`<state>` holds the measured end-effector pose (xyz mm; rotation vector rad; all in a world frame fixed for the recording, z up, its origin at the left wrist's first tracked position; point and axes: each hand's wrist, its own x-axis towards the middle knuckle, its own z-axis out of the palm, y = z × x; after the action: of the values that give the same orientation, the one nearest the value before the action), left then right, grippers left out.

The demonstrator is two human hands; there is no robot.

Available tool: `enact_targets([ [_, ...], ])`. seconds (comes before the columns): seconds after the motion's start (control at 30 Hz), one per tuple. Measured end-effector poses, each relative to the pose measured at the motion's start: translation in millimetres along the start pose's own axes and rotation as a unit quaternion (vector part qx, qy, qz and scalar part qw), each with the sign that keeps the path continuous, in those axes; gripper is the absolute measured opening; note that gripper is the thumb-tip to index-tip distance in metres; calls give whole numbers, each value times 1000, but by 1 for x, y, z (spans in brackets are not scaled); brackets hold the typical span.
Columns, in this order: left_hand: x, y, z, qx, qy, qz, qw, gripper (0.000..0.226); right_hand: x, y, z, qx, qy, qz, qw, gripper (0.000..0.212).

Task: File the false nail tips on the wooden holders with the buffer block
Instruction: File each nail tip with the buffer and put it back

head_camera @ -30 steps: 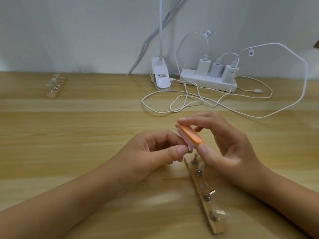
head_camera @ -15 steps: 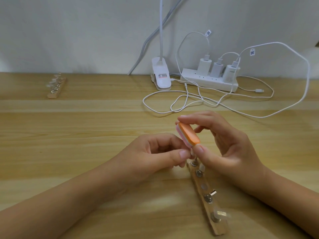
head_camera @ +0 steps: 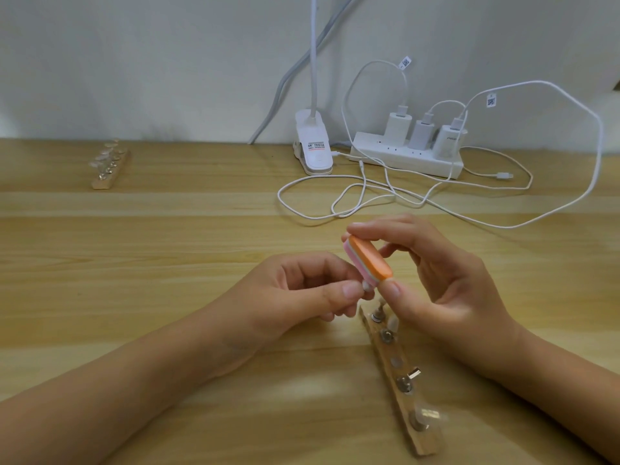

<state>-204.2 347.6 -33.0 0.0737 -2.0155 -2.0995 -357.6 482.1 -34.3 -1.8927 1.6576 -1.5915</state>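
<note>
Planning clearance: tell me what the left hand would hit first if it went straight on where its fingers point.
The buffer, gripped by the right hand. The left hand points rightward, and the nail tip it pinches seems to touch the buffer's lower end, though depth is unclear.

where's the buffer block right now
In the head view, the buffer block sits mid-frame, pinched by the right hand, its lower end at the nail tip held in the left hand, just above the near wooden holder.
</note>
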Motion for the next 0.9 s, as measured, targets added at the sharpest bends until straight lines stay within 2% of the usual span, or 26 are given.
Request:
enact_targets([
  [0.13, 2, 0, -4, -44, 33, -24, 998, 7, 0, -1, 0, 2, 7, -5, 1000, 42],
  [0.3, 1, 0, -1, 0, 4, -14, 1000, 7, 0, -1, 1, -7, -3, -6, 1000, 43],
  [0.4, 2, -1, -3, -17, 33, -29, 999, 14, -1, -2, 1, -11, 4, -3, 1000, 44],
  [0.63, 2, -1, 0, -29, 50, -22, 998, 17, -1, -2, 4, -26, 10, -10, 1000, 45],
  [0.77, 0, 1, 5, 8, 23, -5, 1000, 16, 1, 0, 0, -4, 17, 26, 1000, 42],
  [0.9, 2, 0, 3, -39, 55, -4, 998, 18, -3, -2, 1, -37, 3, -18, 999, 42],
])
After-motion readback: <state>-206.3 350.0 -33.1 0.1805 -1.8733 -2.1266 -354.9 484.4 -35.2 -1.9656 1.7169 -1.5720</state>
